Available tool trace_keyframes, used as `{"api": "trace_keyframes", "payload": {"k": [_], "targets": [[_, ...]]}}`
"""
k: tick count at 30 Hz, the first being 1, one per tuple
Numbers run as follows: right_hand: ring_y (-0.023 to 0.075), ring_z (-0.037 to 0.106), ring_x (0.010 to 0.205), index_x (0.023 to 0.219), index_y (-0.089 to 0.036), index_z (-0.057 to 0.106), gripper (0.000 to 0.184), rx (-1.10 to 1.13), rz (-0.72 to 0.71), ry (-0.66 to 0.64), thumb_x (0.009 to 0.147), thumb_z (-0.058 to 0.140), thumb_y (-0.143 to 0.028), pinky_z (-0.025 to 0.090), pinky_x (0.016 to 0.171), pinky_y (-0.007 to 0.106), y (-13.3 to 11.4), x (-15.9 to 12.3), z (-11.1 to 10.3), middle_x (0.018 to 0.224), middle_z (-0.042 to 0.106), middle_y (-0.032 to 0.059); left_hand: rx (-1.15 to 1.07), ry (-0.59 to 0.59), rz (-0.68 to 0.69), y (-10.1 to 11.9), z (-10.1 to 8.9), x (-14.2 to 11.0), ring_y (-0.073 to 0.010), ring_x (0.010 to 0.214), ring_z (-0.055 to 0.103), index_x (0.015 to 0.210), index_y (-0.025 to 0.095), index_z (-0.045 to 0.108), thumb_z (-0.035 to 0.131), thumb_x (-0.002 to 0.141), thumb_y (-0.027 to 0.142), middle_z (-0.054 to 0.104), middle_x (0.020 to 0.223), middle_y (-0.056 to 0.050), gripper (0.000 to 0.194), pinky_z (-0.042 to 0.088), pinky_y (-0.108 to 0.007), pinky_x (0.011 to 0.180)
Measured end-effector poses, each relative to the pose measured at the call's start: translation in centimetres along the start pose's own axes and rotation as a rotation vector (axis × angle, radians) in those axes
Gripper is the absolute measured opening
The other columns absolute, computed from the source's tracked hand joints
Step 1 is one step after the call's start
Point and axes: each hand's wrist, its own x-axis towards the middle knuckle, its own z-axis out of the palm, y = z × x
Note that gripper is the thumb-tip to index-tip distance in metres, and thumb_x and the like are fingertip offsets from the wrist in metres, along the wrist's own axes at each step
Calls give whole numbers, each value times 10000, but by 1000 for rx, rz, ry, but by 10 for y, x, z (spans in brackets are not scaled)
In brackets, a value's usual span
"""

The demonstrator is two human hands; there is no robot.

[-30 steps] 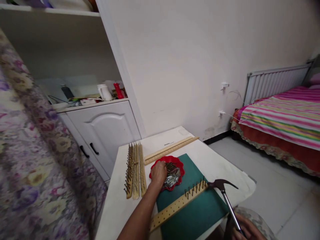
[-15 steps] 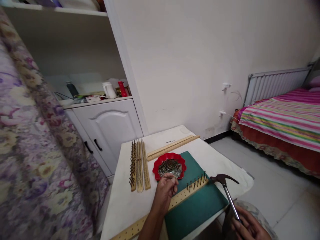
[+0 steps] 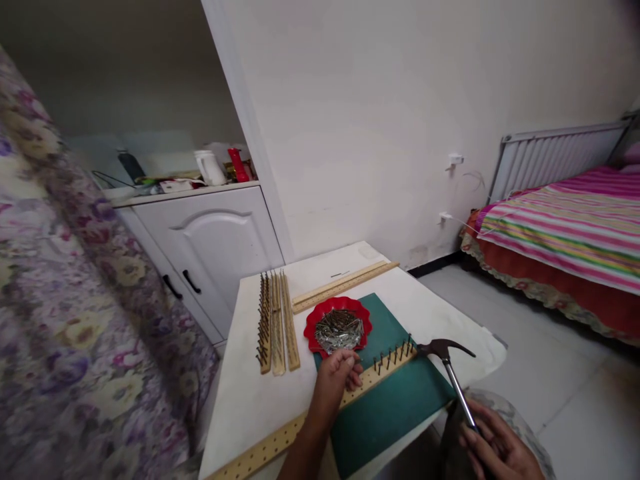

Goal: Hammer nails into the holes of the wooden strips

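Strip (image 3: 369, 380), lower centre, could skid if the hammer (image 3: 457, 385) clutched by the right hand (image 3: 501, 445) bumps it; left fingers (image 3: 354, 380) curl, contents unclear.

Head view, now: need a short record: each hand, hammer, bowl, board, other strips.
Left hand: near side of bowl, over board; held item unclear
Right hand: grips hammer by handle
Hammer: head beside board's right end; contact unclear
Bowl: red, holds loose nails
Board: across green mat, holes bare at left, nails standing at right
Other strips: three left of bowl, more behind it
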Motion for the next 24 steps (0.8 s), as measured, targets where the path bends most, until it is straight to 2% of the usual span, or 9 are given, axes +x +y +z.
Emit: {"api": "trace_keyframes", "payload": {"k": [3,6,10,13,18,24], "targets": [[69,478,321,1076,-270,565,476,8,-38,-2,676,744,-455,388,318,170,4,-1,0,618,691,-53,277,-7,118,3,0,-9,-133,611,583,906,161,556,440,822,318,618,690,-10,212,438,-247,598],[47,457,310,1084,-263,559,461,9,-67,18,704,720,-466,365,307,150,5,-2,3,622,681,-58,590,-22,215,7,2,-19,-153,665,581,910,180,564,378,850,244,612,722,-16,205,434,-267,651],[60,472,325,1094,-256,558,462,-2,-59,-13,707,720,-451,386,313,163,5,-4,3,619,678,-55,929,15,255,13,6,-25,-186,791,585,814,194,575,380,853,205,618,812,-41,199,408,-278,701],[53,465,329,1104,-260,552,447,-3,-77,0,729,701,-452,381,315,158,5,-3,1,637,675,-57,1026,34,245,16,10,-24,-181,819,582,802,196,578,384,864,203,602,849,-44,204,403,-266,714],[67,488,366,1153,-257,505,461,-62,-73,-65,768,669,-450,405,339,169,10,0,-5,650,656,-57,1112,33,234,18,15,-21,-164,806,583,820,198,582,373,878,189,586,870,-35,218,384,-250,689],[54,473,365,1174,-248,486,460,-68,-83,-83,791,649,-444,397,348,160,13,2,-8,657,649,-54,1117,16,240,19,18,-16,-153,788,575,792,192,595,415,843,155,594,847,-27,191,353,-244,667]]}}
